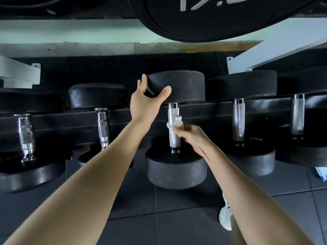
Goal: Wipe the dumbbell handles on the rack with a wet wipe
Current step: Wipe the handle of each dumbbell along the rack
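One marking only: white numerals on the big black dumbbell head (221, 20) on the shelf above me. The frame top crops them. I read "7." after what looks like a 1; the last digit is too cropped to read.

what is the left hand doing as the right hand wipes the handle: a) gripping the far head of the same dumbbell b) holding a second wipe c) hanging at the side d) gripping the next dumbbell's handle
a: the left hand grips the rim of the far head of the dumbbell whose handle the right hand rubs with the wet wipe.
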